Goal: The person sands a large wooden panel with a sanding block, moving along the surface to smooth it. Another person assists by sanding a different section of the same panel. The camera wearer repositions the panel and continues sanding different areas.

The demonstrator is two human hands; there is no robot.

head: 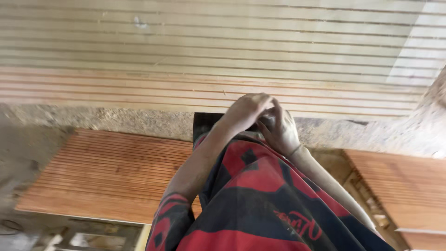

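Grooved board long axis left-right; hands together at near edge.

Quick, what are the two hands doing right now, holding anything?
Left hand: curled over the right, against a small dark object; hold cannot be told.
Right hand: fingers bent, meeting the left; contents hidden.

Both arms reach forward from the body and meet at the middle of the view. The left hand lies palm down, its fingers curled over and touching the right hand. The right hand is bent at the wrist, fingers folded inward under the left. The forearms are bare; a thin band circles the right wrist. Whether either hand grips anything cannot be told.
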